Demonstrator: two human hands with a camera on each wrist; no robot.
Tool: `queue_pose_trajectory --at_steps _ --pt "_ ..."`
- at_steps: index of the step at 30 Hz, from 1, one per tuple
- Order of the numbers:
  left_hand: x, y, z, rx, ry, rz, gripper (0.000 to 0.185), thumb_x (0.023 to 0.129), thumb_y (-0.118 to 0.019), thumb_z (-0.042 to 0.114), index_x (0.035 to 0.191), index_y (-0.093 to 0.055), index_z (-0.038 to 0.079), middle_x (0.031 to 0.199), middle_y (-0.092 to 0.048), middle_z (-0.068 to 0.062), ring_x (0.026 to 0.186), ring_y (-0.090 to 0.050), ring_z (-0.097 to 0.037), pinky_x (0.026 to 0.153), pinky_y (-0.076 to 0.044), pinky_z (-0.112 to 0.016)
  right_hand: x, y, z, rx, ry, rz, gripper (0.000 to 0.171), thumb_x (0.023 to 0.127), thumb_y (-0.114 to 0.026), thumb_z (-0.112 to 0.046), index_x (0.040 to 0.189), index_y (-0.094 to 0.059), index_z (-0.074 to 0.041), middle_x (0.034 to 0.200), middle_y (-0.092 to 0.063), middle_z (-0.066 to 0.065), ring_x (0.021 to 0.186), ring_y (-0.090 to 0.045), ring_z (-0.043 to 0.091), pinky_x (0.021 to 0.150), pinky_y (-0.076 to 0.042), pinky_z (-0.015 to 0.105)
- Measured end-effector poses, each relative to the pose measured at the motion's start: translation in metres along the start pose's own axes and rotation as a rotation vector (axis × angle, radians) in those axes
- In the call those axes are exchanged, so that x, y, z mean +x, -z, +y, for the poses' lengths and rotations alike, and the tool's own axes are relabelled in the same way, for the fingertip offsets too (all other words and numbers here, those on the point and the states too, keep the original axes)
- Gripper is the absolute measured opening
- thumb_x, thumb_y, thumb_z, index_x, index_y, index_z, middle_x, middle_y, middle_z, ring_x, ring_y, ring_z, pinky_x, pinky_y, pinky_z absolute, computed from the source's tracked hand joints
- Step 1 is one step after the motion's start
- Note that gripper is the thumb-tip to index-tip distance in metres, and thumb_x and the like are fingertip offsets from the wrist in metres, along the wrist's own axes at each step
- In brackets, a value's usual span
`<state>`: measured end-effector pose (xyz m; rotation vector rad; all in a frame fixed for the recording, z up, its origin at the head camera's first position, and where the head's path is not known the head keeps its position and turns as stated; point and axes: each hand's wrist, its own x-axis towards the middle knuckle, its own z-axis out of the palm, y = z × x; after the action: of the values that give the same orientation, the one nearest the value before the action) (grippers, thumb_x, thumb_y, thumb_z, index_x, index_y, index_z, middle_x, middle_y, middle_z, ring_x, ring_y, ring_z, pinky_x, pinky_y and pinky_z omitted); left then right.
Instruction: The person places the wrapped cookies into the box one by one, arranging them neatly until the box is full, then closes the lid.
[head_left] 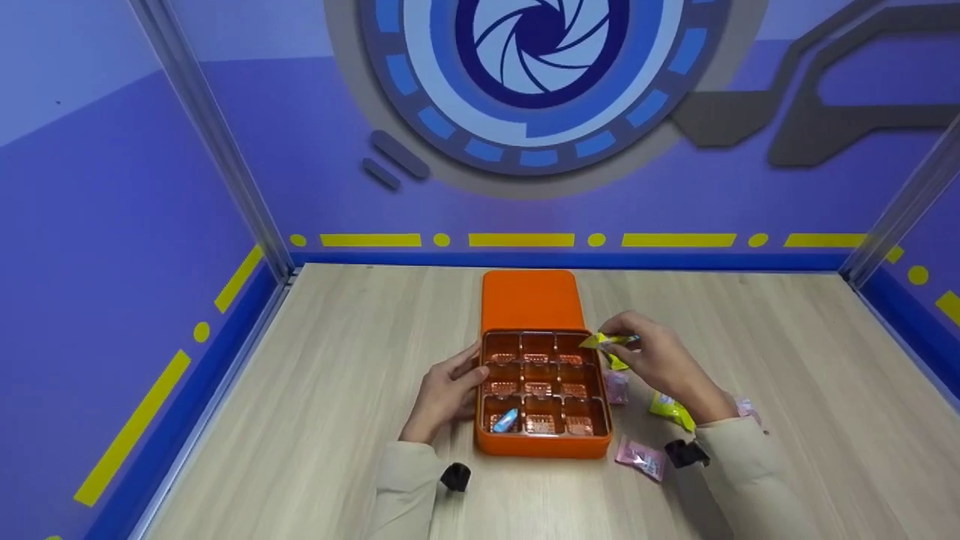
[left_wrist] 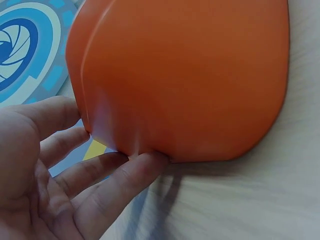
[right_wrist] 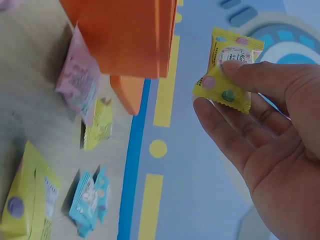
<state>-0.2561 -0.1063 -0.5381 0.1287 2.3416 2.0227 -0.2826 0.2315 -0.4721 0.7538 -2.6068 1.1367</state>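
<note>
Orange metal tin (head_left: 543, 447) with a nine-compartment tray sits mid-way on the pale wooden surface (head_left: 300, 420), its orange lid (head_left: 529, 300) lying just behind it. At its left wall the left hand (head_left: 444, 390) rests with relaxed, straight fingers (left_wrist: 117, 182) touching the tin's side. A blue wrapped candy (head_left: 505, 421) lies in the near-left compartment. Above the tin's far-right corner, the right hand (head_left: 660, 360) pinches a yellow wrapped candy (right_wrist: 228, 70). Pink (head_left: 640, 456) and yellow (head_left: 670, 409) wrapped candies lie on the surface right of the tin.
</note>
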Motion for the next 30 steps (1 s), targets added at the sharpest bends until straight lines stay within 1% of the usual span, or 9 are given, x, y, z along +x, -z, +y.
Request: queue_pose_trajectory --at_steps 2,6,7,13,16,20,23,27,30 --pt "0.0 0.0 0.0 -0.002 0.005 -0.002 0.055 0.105 -0.071 0.019 0.157 -0.054 0.013 0.145 -0.062 -0.022 0.123 -0.067 -0.033 0.096 -0.059 -0.044 0.002 -0.002 -0.002 0.007 0.022 -0.021 0.025 0.094 -0.075 0.01 0.114 -0.071 -0.005 0.108 -0.072 0.007 0.1 -0.072 0.029 0.087 -0.062 0.047" --pt "0.001 0.001 0.0 -0.007 0.024 -0.011 0.056 0.105 -0.07 0.019 0.158 -0.053 0.017 0.147 -0.061 -0.021 0.117 -0.07 -0.031 0.082 -0.063 -0.043 0.005 -0.007 -0.007 -0.001 0.053 -0.055 0.024 0.094 -0.075 0.01 0.114 -0.07 -0.003 0.109 -0.072 0.008 0.1 -0.073 0.031 0.086 -0.063 0.046" --pt "0.001 0.001 0.0 -0.001 0.021 -0.011 0.056 0.105 -0.07 0.019 0.158 -0.053 0.017 0.147 -0.061 -0.02 0.117 -0.071 -0.031 0.082 -0.063 -0.041 0.006 -0.009 -0.008 -0.004 0.058 -0.064 0.024 0.094 -0.075 0.01 0.114 -0.07 -0.003 0.109 -0.072 0.009 0.1 -0.073 0.031 0.086 -0.063 0.046" --pt "0.002 0.001 0.0 0.033 -0.011 -0.014 0.055 0.105 -0.069 0.019 0.158 -0.053 0.015 0.15 -0.058 -0.02 0.12 -0.069 -0.029 0.09 -0.061 -0.039 0.009 -0.017 -0.016 -0.015 0.061 -0.107 0.024 0.096 -0.074 0.008 0.116 -0.07 -0.004 0.112 -0.071 0.008 0.102 -0.072 0.028 0.087 -0.062 0.045" --pt "0.002 0.001 0.0 0.023 0.002 -0.014 0.055 0.106 -0.069 0.019 0.158 -0.053 0.016 0.151 -0.057 -0.02 0.12 -0.069 -0.03 0.088 -0.062 -0.04 0.012 -0.021 -0.02 -0.013 0.091 -0.116 0.024 0.095 -0.074 0.009 0.115 -0.07 -0.005 0.11 -0.071 0.008 0.1 -0.072 0.028 0.086 -0.063 0.043" --pt "0.002 0.001 0.0 0.027 0.002 -0.013 0.055 0.106 -0.069 0.019 0.158 -0.053 0.016 0.153 -0.056 -0.019 0.125 -0.066 -0.031 0.093 -0.06 -0.041 0.015 -0.025 -0.024 0.002 0.121 -0.135 0.025 0.095 -0.074 0.01 0.113 -0.071 -0.007 0.109 -0.07 0.006 0.099 -0.072 0.025 0.086 -0.063 0.039" --pt "0.002 0.002 0.0 0.027 0.006 -0.015 0.055 0.106 -0.069 0.019 0.158 -0.053 0.017 0.153 -0.055 -0.019 0.122 -0.068 -0.031 0.085 -0.063 -0.041 0.017 -0.028 -0.027 0.003 0.114 -0.15 0.026 0.096 -0.073 0.009 0.114 -0.071 -0.009 0.111 -0.07 0.004 0.1 -0.071 0.023 0.088 -0.062 0.038" --pt "0.002 0.002 -0.001 0.022 0.024 -0.021 0.055 0.106 -0.069 0.021 0.159 -0.053 0.02 0.154 -0.054 -0.02 0.11 -0.072 -0.028 0.067 -0.064 -0.041 0.019 -0.032 -0.031 0.015 0.105 -0.165 0.025 0.097 -0.073 0.008 0.115 -0.071 -0.009 0.112 -0.069 0.003 0.101 -0.07 0.022 0.089 -0.062 0.038" --pt "0.001 0.003 0.0 0.023 0.026 -0.024 0.055 0.106 -0.069 0.022 0.158 -0.053 0.021 0.154 -0.054 -0.021 0.109 -0.072 -0.027 0.064 -0.063 -0.04 0.021 -0.035 -0.033 0.046 0.112 -0.183 0.024 0.097 -0.071 0.01 0.114 -0.07 -0.007 0.111 -0.069 0.005 0.102 -0.071 0.025 0.09 -0.061 0.04"
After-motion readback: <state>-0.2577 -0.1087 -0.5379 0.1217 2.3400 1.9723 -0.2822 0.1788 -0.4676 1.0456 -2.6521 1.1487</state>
